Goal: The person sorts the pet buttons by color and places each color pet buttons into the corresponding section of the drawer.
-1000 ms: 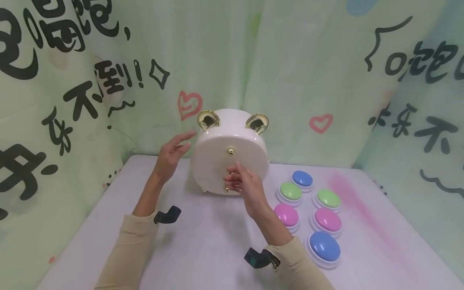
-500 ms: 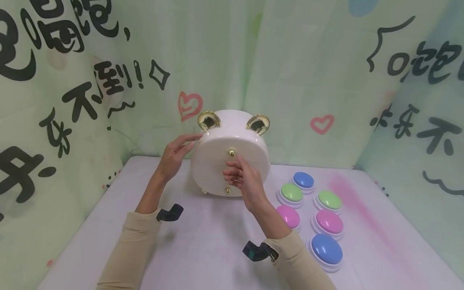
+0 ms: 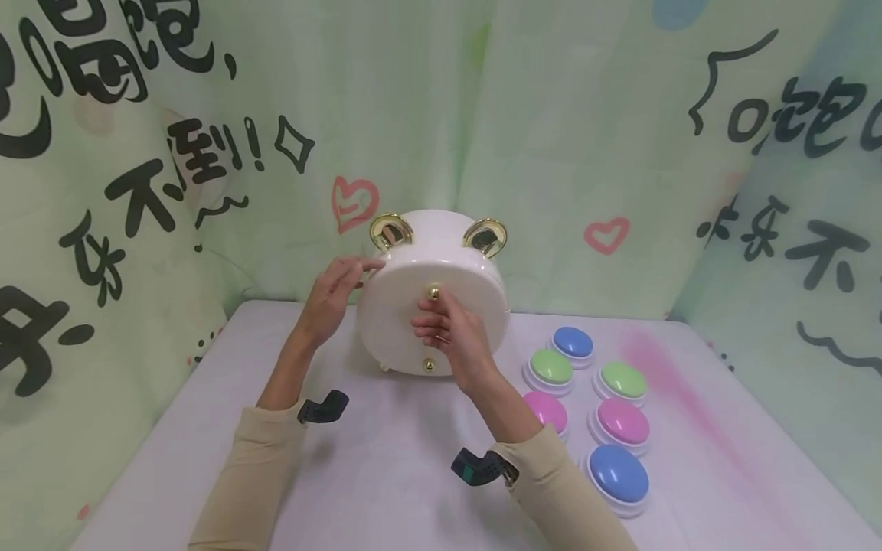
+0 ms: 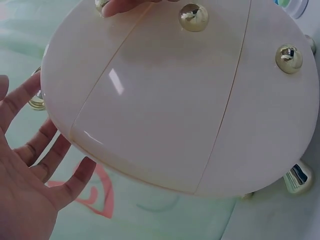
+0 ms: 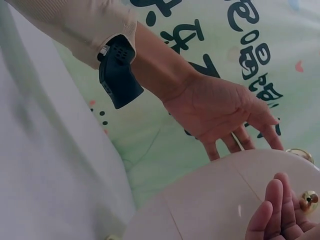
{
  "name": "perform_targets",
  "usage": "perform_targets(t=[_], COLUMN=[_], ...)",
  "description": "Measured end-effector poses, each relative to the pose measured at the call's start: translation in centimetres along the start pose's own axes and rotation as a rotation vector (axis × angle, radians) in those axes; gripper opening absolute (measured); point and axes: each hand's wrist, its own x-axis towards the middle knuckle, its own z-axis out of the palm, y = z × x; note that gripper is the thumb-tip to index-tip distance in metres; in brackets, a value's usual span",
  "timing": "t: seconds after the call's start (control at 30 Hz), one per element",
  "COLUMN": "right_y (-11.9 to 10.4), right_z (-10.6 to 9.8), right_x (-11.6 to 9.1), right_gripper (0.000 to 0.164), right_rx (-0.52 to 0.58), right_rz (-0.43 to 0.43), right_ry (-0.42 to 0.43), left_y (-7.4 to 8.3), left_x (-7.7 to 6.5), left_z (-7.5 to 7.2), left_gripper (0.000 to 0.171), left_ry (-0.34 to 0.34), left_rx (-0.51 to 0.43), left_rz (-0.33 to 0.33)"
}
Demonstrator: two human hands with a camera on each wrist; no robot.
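Note:
A white, rounded box (image 3: 386,321) with gold ear-shaped ornaments stands upright at the back of the table. Seams in the left wrist view divide its front into three sections, each with a gold knob. My left hand (image 3: 327,302) lies along the box's upper left side, its fingers spread and fingertips at the edge. At the top knob (image 3: 433,292) is my right hand (image 3: 458,337), thumb and forefinger close against it, other fingers loosely bent. In the right wrist view its fingers (image 5: 274,205) look fairly straight beside the knob; the thumb is hidden. The bottom knob (image 3: 429,365) shows below.
Several round push buttons, among them a blue button (image 3: 619,473), a pink button (image 3: 623,421) and a green button (image 3: 624,379), stand in two rows right of the box. A printed green curtain (image 3: 537,138) hangs behind the white table (image 3: 386,474).
My left fingers have come in from the left to the box's edge. My right hand has risen from beside the middle knob to the top knob. The box stays in place.

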Motion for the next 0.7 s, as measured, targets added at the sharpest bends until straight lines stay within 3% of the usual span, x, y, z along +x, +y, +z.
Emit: perform_targets(t=[0.3, 0.7], right_y=[-0.24, -0.12], right_z=[0.53, 0.86], right_x=[-0.02, 0.08], right_gripper=[0.048, 0.043], right_rx=[0.008, 0.023], right_rz=[0.008, -0.011], right_ry=[0.024, 0.122], left_y=[-0.09, -0.31], left_x=[0.41, 0.55], left_z=[0.38, 0.49], left_gripper=[0.037, 0.039], left_ry=[0.056, 0.06], left_rx=[0.023, -0.029], left_rz=[-0.01, 0.001])
